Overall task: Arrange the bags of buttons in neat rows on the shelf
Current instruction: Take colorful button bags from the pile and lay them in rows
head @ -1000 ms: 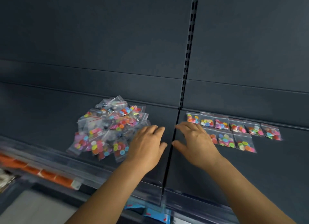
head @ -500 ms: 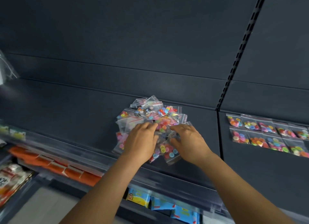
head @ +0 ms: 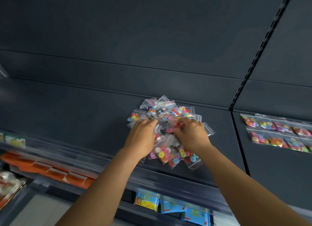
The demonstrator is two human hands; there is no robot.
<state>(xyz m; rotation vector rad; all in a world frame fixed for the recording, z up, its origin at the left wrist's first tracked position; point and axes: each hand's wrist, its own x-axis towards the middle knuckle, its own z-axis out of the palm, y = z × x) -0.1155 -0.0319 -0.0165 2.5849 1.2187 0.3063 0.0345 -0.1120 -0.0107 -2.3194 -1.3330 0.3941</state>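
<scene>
Both hands' fingertips are buried in the pile of button bags (head: 168,124), the arranged rows (head: 278,134) run off the right edge, and the lower shelf goods (head: 50,171) are blurred.

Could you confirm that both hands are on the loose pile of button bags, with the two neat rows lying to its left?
Not quite: the head view shows the rows to the right of the pile, past the shelf divider. Both the left hand and right hand are indeed on the pile.
</scene>
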